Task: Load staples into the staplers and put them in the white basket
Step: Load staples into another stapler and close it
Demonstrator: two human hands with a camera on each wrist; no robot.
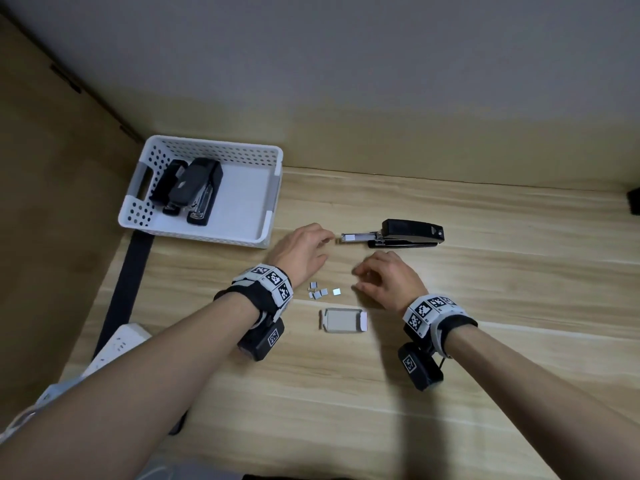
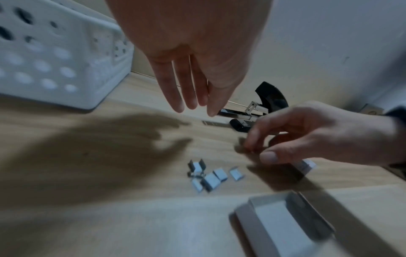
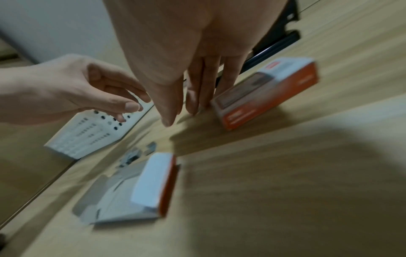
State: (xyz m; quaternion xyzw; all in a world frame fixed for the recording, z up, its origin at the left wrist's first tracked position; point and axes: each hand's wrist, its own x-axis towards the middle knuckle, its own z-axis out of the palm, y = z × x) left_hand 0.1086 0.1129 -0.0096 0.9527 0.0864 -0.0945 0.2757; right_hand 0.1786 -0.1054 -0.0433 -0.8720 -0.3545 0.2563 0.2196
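Note:
On the table lies a black stapler [image 1: 412, 233] with its metal staple tray [image 1: 353, 237] pulled out to the left. My left hand [image 1: 325, 241] hovers just left of the tray's end, fingers relaxed and empty [image 2: 193, 107]. My right hand [image 1: 360, 279] is nearer me; its straight fingertips [image 3: 191, 107] touch the table beside an orange staple box [image 3: 265, 93] and hold nothing. Several short staple strips [image 1: 322, 292] lie between my wrists. The white basket [image 1: 214, 144] at the back left holds two black staplers [image 1: 194, 192].
An open, empty box tray [image 1: 343, 320] lies in front of the staple strips. A white power strip [image 1: 117, 344] and a black strap [image 1: 128, 289] sit off the table's left edge. The wall runs close behind the stapler.

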